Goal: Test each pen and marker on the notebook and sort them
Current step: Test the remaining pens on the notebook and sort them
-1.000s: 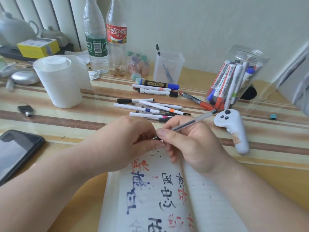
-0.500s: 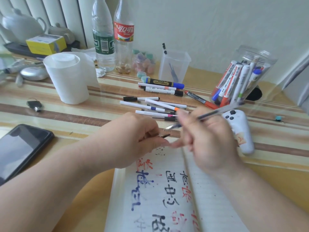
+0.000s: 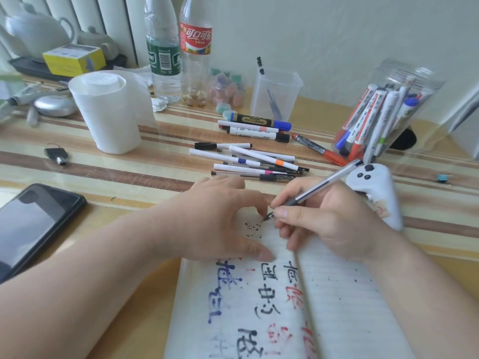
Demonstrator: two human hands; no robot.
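The right hand [image 3: 329,224] pinches a clear pen [image 3: 324,184], its tip at the notebook [image 3: 350,320] by the table's near edge. The left hand [image 3: 215,221], fingers spread, presses the page, likely to steady it. Loose pens [image 3: 248,161] lie beyond.

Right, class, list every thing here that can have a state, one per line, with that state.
Notebook, open, written on.
Pen, uncapped, tip at the notebook.
Right hand, grips the pen.
Left hand, rests on the notebook.
Phone, screen dark.
Jar, holds markers.
Cup, upright, uncovered.
Cola bottle, upright, nearly empty.
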